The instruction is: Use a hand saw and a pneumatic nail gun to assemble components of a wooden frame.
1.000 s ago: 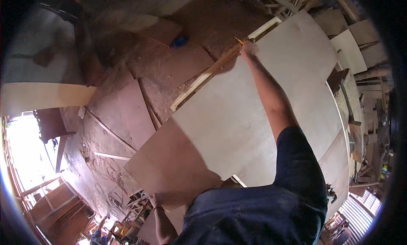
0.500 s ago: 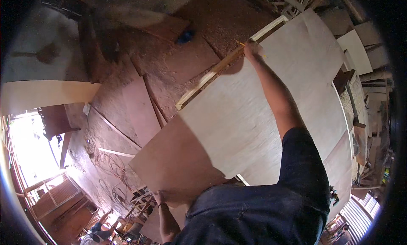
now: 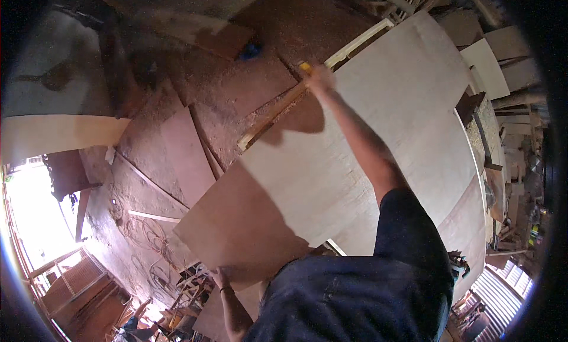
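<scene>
A large pale plywood sheet (image 3: 331, 182) lies in front of me, my own shadow falling over its left part. Along its far edge runs a light wooden strip (image 3: 356, 43) over a gap. My right arm stretches across the sheet. At that far edge, my right hand (image 3: 321, 80) is closed on a small yellow thing (image 3: 305, 66), blurred by motion, whose kind I cannot make out. My left hand (image 3: 219, 277), a dark band at its wrist, grips the sheet's near left edge; its fingers are partly hidden.
On the dusty floor beyond lie brown boards (image 3: 188, 153), a blue object (image 3: 249, 51) and loose cables (image 3: 148, 238). Stacked boards and timber (image 3: 488, 67) crowd the right side. Another person (image 3: 135, 324) is at the lower left, near a bright opening (image 3: 38, 212).
My right hand has moved left along the sheet's far edge with the yellow thing. The left hand stays at the near left edge. The whole view has shifted slightly.
</scene>
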Motion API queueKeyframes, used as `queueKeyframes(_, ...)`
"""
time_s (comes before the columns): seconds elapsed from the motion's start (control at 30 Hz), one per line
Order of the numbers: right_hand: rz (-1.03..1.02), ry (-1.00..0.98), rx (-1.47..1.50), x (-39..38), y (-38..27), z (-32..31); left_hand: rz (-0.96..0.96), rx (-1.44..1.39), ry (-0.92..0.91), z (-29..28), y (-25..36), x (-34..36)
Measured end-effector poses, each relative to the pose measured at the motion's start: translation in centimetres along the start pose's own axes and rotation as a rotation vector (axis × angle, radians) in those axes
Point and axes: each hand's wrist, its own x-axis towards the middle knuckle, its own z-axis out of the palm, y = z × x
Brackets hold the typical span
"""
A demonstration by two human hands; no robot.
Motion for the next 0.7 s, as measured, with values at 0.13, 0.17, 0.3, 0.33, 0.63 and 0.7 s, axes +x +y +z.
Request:
queueKeyframes(0.13,0.176,0.246,-0.097,7.0,7.1,-1.1,-0.101,-0.255,-0.011,0.7,1.0,0.1)
queueKeyframes(0.17,0.268,0.216,-0.103,8.0,7.8,-1.2,-0.296,-0.157,-0.021,0.6,1.4,-0.8)
queueKeyframes(0.3,0.618,0.103,-0.018,9.0,7.6,-1.3,-0.077,0.125,-0.091,0.0,3.9,-1.2)
queueKeyframes(0.33,0.588,0.111,0.011,9.1,7.4,-1.5,-0.102,0.017,-0.066,-0.1,4.0,-1.6)
queueKeyframes(0.63,0.443,0.203,0.149,8.9,11.6,0.2,0.034,0.04,-0.051,0.0,2.9,-1.8)
queueKeyframes(0.7,0.334,0.287,0.236,8.4,12.4,0.8,0.02,-0.001,-0.064,0.0,2.9,-1.7)
